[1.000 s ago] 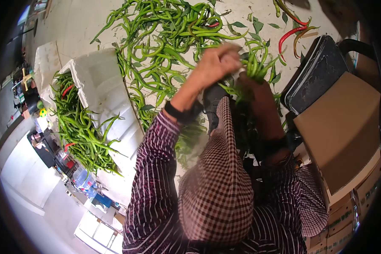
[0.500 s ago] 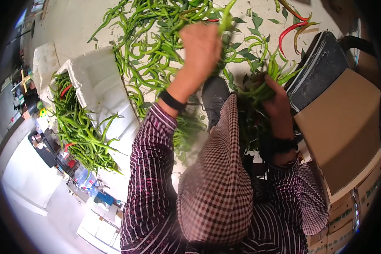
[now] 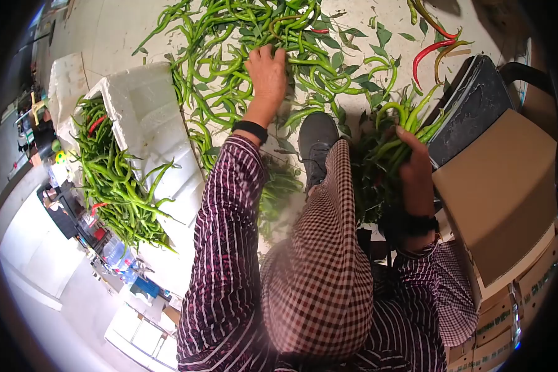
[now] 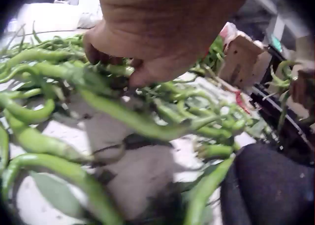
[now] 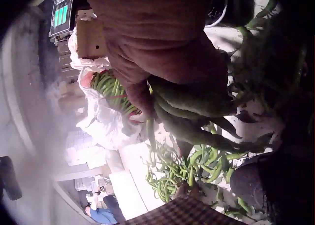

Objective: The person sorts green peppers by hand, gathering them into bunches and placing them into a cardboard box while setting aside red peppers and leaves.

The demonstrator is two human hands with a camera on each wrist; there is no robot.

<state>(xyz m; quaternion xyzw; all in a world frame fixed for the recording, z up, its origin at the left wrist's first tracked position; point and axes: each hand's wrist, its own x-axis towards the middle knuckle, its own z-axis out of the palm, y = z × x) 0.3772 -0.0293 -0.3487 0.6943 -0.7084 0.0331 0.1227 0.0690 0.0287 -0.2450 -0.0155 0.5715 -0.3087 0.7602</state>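
- Partly gathered, it seems: a bunch of slender green chilli peppers [image 3: 395, 144] sits in the right hand [image 3: 418, 170], right of centre, its fingers curled round them.
- Many more green peppers [image 3: 214, 110] lie loose and tangled across the top centre, among dark green leaves [image 3: 383, 35].
- The left hand [image 3: 267, 80], upper centre, pinches one there, fingers bent, nearly closed.
- They look glossy, curved; some long peppers at upper right are red [image 3: 423, 59].

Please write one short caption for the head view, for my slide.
Left hand touches loose green peppers; right hand holds a bunch, a dark shoe between them.
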